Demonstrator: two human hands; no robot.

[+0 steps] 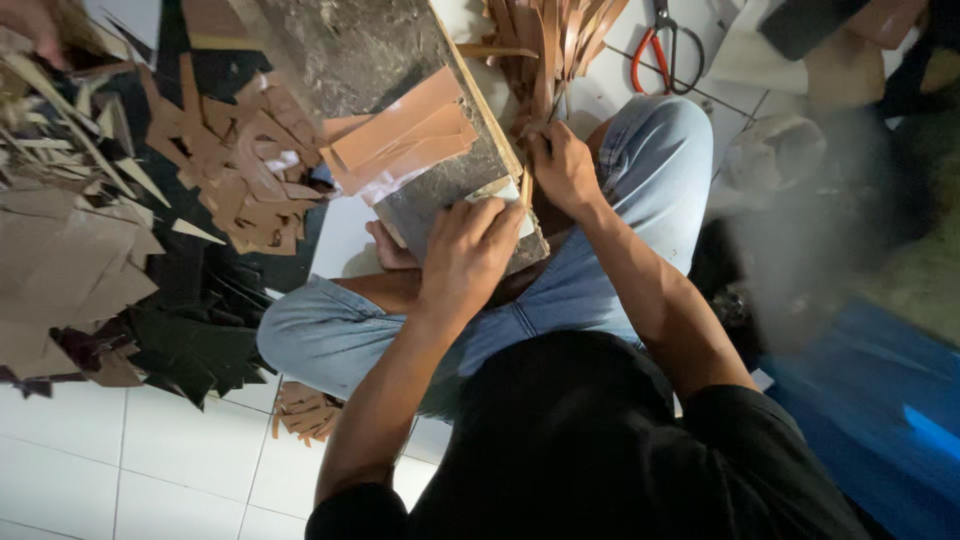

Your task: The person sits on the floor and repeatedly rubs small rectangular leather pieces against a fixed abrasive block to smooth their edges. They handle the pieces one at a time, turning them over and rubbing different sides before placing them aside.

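I sit cross-legged on a tiled floor with a grey stone slab (360, 50) resting across my lap. My left hand (468, 250) presses flat on a pale piece of material (497, 190) at the slab's near end. My right hand (562, 165) grips a thin knife-like tool (527, 188), held upright at the slab's right edge against that piece. A stack of tan leather strips (400, 140) lies on the slab just beyond my left hand.
A heap of brown and black leather scraps (230, 160) covers the floor to the left. Long tan strips (545, 45) lie past the slab, orange-handled scissors (662, 45) beside them. A blue sheet (880, 420) is at right. Another person's hand (35, 25) shows top left.
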